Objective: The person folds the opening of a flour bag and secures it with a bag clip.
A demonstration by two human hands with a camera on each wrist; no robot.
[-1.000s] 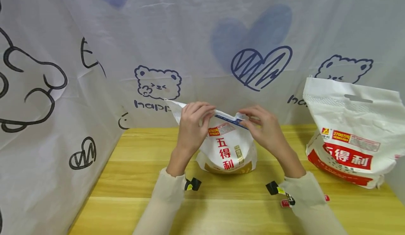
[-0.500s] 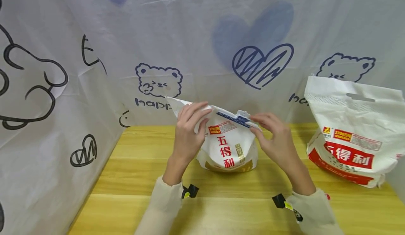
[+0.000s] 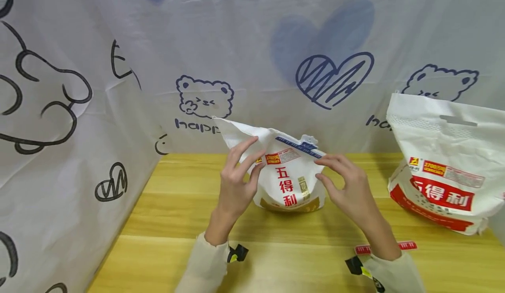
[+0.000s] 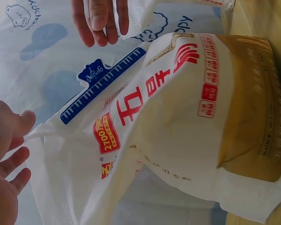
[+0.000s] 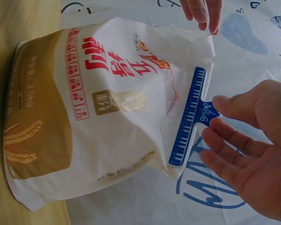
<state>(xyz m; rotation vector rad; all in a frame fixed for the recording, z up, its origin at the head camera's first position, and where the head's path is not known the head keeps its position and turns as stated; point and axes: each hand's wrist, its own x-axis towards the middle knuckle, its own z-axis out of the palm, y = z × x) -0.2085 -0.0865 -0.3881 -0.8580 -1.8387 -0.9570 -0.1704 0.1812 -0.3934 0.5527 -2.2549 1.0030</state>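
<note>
Head cam: the blue clip [image 3: 296, 145] lies along the top of the white bag [image 3: 272, 183], toward the table's [image 3: 185, 192] back edge. Its long axis slopes down to the right hand [image 3: 351, 187], clearly the nearer one, thumb and fingers parted.

Left wrist: the left hand [image 4: 2, 180] is loosely spread by the bag's corner, can't tell if touching.

Right wrist: fingertips line up with the clip's tab, no obvious pinch.

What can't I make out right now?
Red strip, head view: middle hidden by right forearm.
Red-labelled bag, head view: right side cut off by edge.
Gold-labelled bag, head view: back hidden behind its front.
Left hand, left wrist view: cut off by left edge.
</note>
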